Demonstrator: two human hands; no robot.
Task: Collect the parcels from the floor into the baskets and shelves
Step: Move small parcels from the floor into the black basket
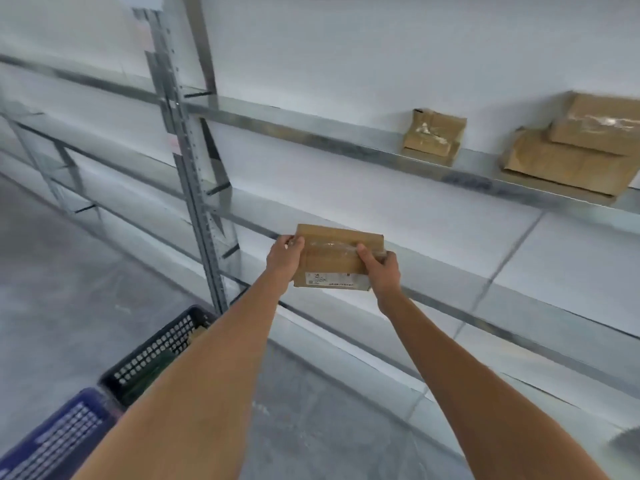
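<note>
Two baskets are seen on the floor at seven o'clock: a black basket (157, 355), in which something brown and something dark green are partly glimpsed, and a blue basket (59, 441), whose contents cannot be told. One parcel (337, 258) is held at centre before the shelves, gripped by the left hand (284, 255) and the right hand (379, 270). Three boxes are counted on the upper shelf (485, 183) at two o'clock: a single box (433, 136) and a stacked pair (575, 147).
</note>
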